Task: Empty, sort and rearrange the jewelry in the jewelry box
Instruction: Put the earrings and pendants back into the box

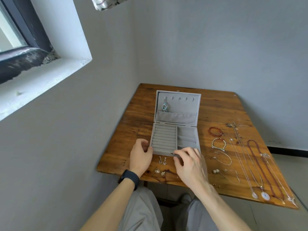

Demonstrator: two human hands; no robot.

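Jewelry box (164,137) sits open, lid tipped back, mid-surface (133,130). My left hand (140,155) grips its near-left corner to steady it. The fingers (179,153) of my right hand (188,164) pinch a small dark piece (172,153) at the box's near edge, by the ring rolls; too small to name. My read: press it squarely into a slot, lightly, without shoving the box. A turquoise pendant (165,107) hangs inside the lid. Earrings (162,160) lie just in front of the box, bracelets (215,131) and necklaces (260,165) to its right. Grey walls stand behind it, and a window (16,39) is well to its left.
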